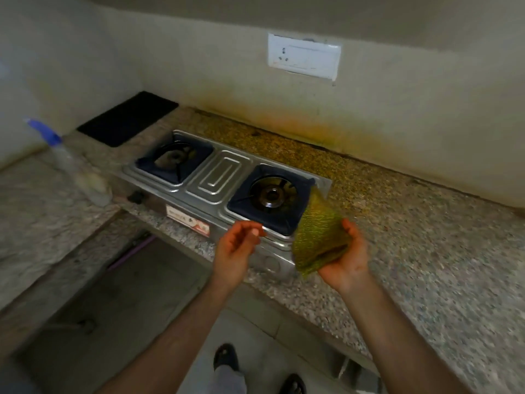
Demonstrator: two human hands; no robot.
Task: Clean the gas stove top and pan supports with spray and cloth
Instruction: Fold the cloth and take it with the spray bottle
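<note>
A steel two-burner gas stove (218, 174) sits on the speckled granite counter, with a dark pan support on the left burner (174, 160) and another on the right burner (271, 196). My right hand (348, 257) holds a folded green-yellow cloth (318, 237) in front of the stove's right corner. My left hand (237, 245) hovers before the stove's front edge with fingers loosely curled and nothing in it. A clear spray bottle (76, 166) with a blue trigger stands on the counter to the left of the stove.
A black mat (127, 118) lies in the back left corner. A white switch plate (304, 56) is on the stained wall behind the stove. The granite counter (426, 237) stretches to the right. Below are an open recess and my feet on the tiled floor.
</note>
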